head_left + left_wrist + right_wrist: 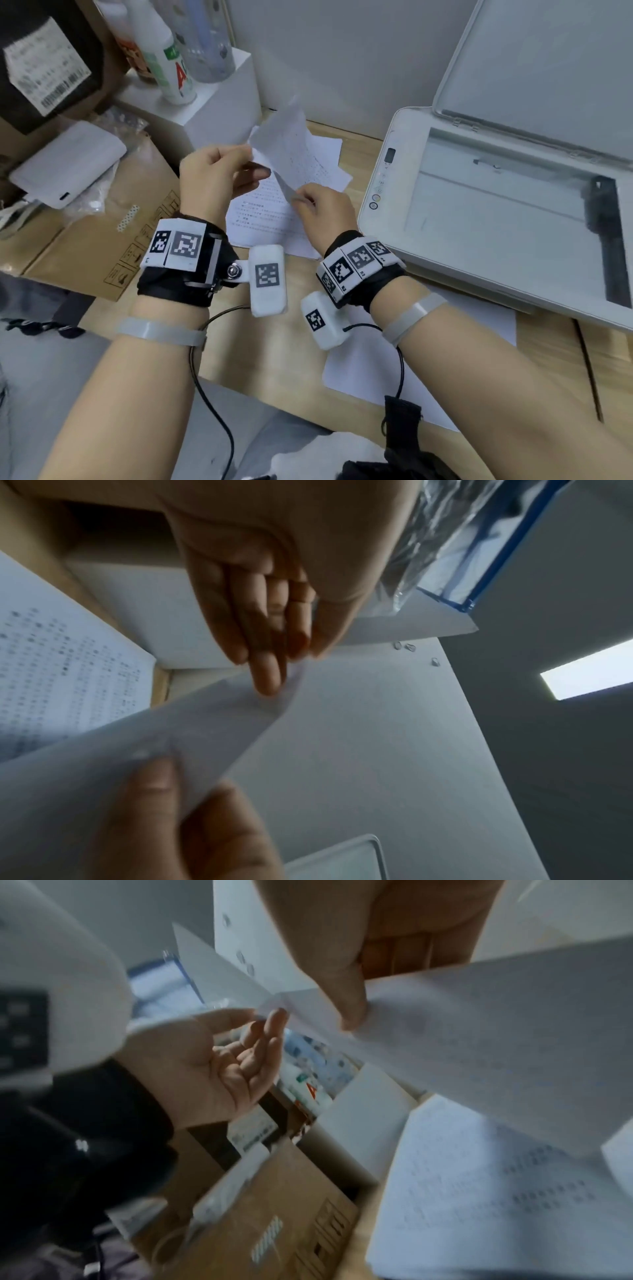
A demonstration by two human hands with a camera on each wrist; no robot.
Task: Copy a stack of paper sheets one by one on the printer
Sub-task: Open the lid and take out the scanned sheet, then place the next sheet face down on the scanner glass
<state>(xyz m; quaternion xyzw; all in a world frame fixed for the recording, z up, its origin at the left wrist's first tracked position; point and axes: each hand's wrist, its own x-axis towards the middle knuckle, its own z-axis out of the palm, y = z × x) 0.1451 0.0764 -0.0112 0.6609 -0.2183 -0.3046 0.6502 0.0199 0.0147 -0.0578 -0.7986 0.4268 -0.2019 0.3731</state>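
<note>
Thin printed sheet (291, 147) at frame centre, pinched by left hand (212, 181) and right hand (325, 212) fingers. Head view only: open-lidded white printer (496, 192), right. Wrist views only: curled paper underside, blurred print.

The sheet (291, 137) is white with faint grey print, like the stack (270, 212) under it on the pale wood desk (284, 346). The printer (387, 192) is white with a grey glass bed. Black wristbands (178, 284) carry black-and-white square codes, the box (102, 253) is brown, and the bottle (171, 68) is white with green and red.
</note>
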